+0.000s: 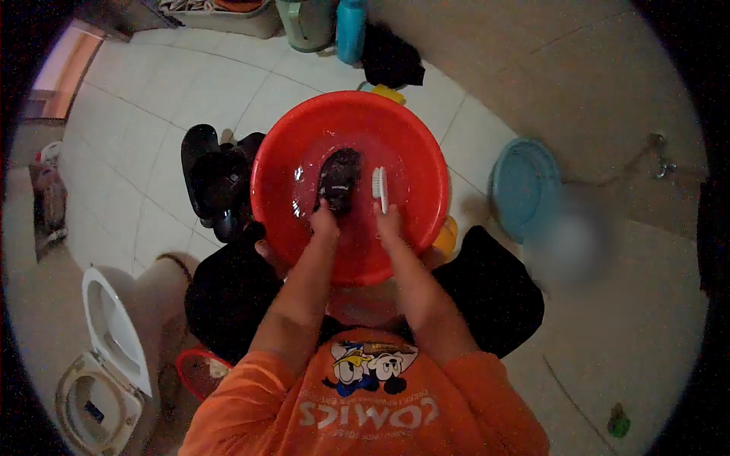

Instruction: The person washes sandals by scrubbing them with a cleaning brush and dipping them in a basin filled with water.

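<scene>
In front of me a large red basin [420,163] holds some water, with glints on its left side. My left hand [325,222] is closed on the near end of a black slipper [339,173], which is over the basin. A white scrub brush [381,188] is gripped in my right hand [388,222], just right of the slipper. Its bristles face left toward the slipper, with a small gap between them. Whether the slipper's underside touches the water is hidden.
Several black slippers [217,171] lie left of the basin on white floor tiles [152,121]. A toilet [122,319] stands at left. A pale blue basin [523,182] leans right, below a wall tap [665,167]. A blue bottle [350,32] and a bin [307,24] stand behind.
</scene>
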Motion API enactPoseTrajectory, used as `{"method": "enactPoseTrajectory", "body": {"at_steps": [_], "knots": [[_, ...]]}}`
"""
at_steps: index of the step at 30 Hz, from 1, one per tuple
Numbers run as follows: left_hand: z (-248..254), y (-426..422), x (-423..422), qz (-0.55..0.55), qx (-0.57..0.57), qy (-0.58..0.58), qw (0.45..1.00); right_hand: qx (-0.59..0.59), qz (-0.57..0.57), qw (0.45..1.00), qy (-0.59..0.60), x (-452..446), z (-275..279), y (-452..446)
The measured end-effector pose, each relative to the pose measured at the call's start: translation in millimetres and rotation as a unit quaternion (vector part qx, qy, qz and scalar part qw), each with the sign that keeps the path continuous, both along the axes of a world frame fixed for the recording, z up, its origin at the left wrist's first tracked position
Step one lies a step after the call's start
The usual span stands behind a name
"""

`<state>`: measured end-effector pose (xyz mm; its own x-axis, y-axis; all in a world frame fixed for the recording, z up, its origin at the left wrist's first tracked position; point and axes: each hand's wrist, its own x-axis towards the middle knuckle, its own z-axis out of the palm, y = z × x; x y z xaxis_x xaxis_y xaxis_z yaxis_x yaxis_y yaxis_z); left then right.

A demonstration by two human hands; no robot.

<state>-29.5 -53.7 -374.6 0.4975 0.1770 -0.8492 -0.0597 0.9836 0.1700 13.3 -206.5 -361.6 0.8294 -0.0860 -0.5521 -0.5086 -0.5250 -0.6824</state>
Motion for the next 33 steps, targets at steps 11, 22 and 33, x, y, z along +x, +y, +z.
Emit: {"method": "enactPoseTrajectory", "body": {"at_steps": [11, 22, 33], "knots": [[71.7, 8.0, 18.6, -0.684, 0.665, 0.213, 0.21, -0.224, 0.337, 0.912, -0.069, 19.8, 57.3, 39.8], [14.9, 12.6, 13.3, -0.779, 0.591, 0.162, 0.13, -0.25, 0.415, 0.874, -0.006, 30.6, -1.3, 38.7], [8.7, 27.4, 15.4, -0.811, 0.568, 0.103, 0.099, -0.22, 0.433, 0.874, 0.012, 40.9, -3.0, 37.9]]}}
